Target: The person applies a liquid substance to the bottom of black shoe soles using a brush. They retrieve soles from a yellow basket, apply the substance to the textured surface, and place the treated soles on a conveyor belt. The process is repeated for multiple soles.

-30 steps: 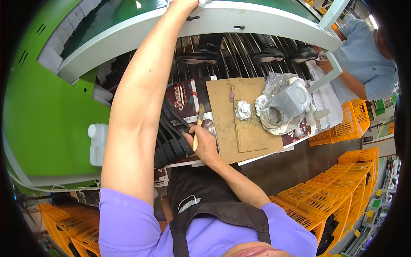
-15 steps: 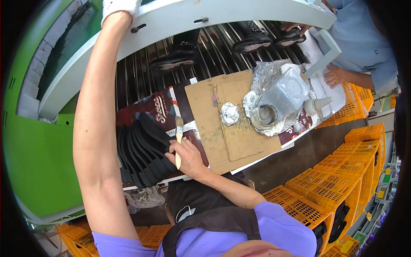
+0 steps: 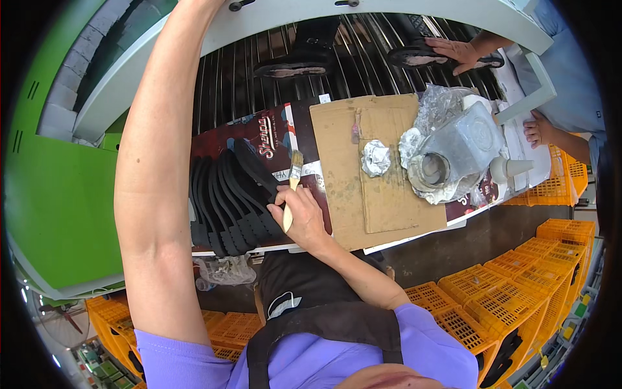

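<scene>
My right hand grips a small paintbrush with a wooden handle, bristles pointing up, over the work board. Just left of it lies a fanned row of black shoe soles; the hand's fingers touch the nearest sole. My left arm stretches straight up past the curved grey rim of the conveyor; its hand is out of the picture at the top. A brown cardboard sheet lies to the right of the brush.
On the cardboard sit a crumpled foil wad and a foil-wrapped glue container. Black shoes ride the slatted conveyor. Another person's hands touch a shoe at upper right. Yellow crates stack at lower right.
The view has shifted, so the bench sits more central. My right hand with the brush stays by the black soles. My left arm stays raised, its hand now cut off at the top.
</scene>
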Demonstrator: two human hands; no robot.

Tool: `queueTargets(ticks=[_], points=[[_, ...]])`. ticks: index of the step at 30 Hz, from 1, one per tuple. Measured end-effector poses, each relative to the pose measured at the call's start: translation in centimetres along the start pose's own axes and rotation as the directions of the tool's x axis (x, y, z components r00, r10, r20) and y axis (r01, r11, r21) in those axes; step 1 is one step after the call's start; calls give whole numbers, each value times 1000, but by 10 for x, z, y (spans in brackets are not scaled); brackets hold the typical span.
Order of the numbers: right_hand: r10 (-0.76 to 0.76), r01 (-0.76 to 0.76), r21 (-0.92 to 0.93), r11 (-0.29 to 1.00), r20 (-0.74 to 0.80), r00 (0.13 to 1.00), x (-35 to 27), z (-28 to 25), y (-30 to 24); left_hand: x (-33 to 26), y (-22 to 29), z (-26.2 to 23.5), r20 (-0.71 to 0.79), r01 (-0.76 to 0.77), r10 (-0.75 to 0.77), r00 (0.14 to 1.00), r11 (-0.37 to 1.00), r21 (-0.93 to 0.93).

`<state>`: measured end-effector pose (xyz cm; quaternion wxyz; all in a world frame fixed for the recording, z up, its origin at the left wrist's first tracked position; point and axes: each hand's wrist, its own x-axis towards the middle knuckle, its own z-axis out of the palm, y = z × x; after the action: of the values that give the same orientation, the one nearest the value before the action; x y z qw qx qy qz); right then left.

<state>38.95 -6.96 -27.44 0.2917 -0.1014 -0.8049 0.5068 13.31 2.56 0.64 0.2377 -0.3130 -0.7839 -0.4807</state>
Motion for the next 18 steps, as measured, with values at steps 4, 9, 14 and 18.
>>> queueTargets(ticks=[4, 9, 14, 18], points=[[-56, 55, -30, 998, -37, 998, -1, 4, -3, 1, -4, -7, -125, -131, 137, 983, 990, 58], [-47, 43, -64, 997, -56, 997, -4, 6, -2, 0, -16, 2, -217, -228, 216, 952, 973, -32], [-7, 7, 8, 1000, -30, 1000, -12, 4, -5, -11, -16, -8, -203, -191, 185, 962, 982, -11], [-106, 105, -26, 994, -37, 994, -21, 2, -14, -32, -15, -20, -173, -154, 177, 969, 978, 137]])
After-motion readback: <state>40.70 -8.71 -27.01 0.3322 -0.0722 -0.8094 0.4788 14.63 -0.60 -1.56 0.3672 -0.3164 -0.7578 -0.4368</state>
